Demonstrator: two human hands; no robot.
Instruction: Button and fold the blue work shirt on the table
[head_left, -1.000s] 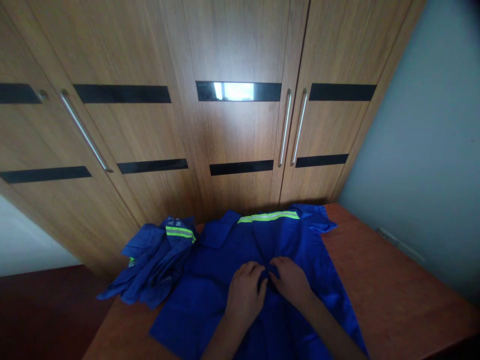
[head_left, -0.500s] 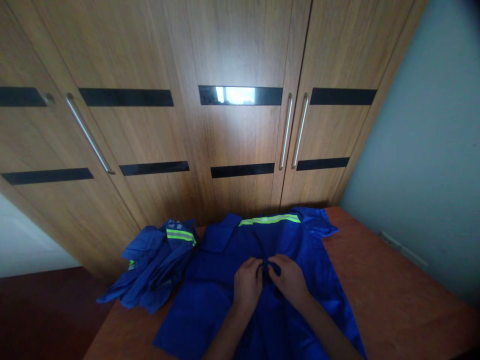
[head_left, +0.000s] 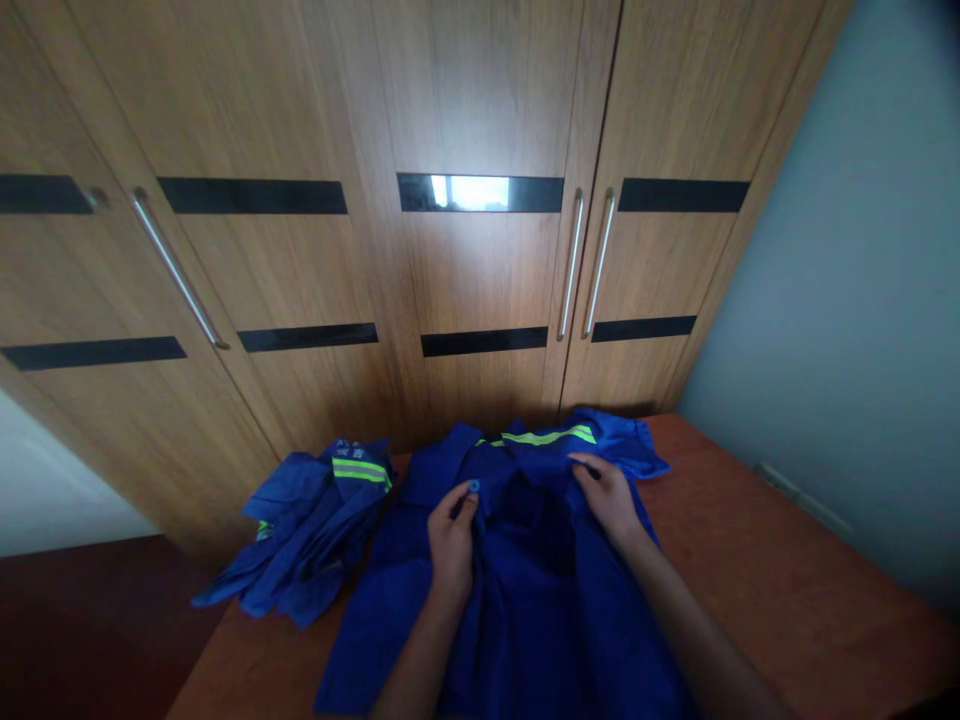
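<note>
A blue work jacket (head_left: 540, 570) with a yellow-green reflective stripe across its far end lies spread out below me, its front parted down the middle. My left hand (head_left: 453, 530) pinches the left front edge, and a small round light-blue button shows at the fingertips. On the other side my right hand (head_left: 606, 495) has its fingers closed on the right front edge. Both edges are lifted, and a dark gap opens between them onto the inside of the jacket.
A crumpled blue garment (head_left: 307, 535) with reflective bands lies to the left, over the edge of the reddish-brown surface (head_left: 757, 590). Behind stands a wooden wardrobe (head_left: 480, 270) with long metal handles. A pale wall (head_left: 840, 330) rises on the right.
My hands were together at the middle of the jacket front. Now they are apart, left and right, and farther up, and the front has been pulled open between them.
</note>
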